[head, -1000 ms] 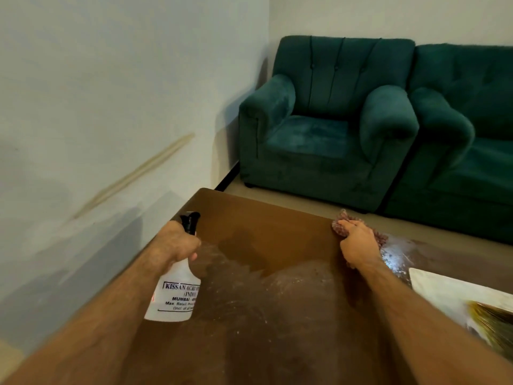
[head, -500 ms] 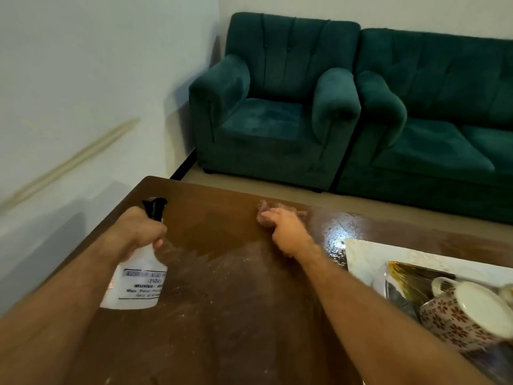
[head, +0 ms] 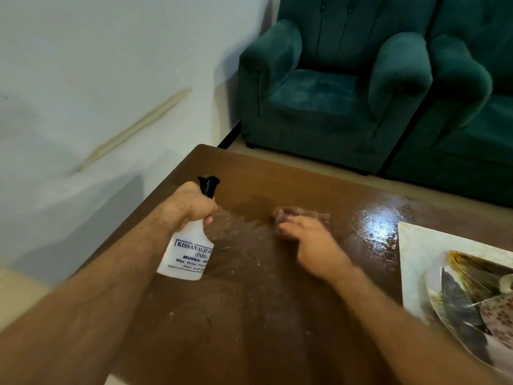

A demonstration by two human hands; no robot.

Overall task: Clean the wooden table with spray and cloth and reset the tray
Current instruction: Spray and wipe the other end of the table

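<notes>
One bottle [head: 191,245] is gripped by the neck in the left hand [head: 191,207], held above the table [head: 249,315]. The right hand [head: 313,245] presses flat, fingers together, on the one cloth [head: 302,213] mid-table. One tray [head: 416,259] sits at the right with a cup [head: 497,315], beyond two green sofas [head: 333,93].

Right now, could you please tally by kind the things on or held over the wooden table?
Spray bottle: 1
Cloth: 1
Tray: 1
Patterned cup, only partly in view: 1
Total: 4
</notes>
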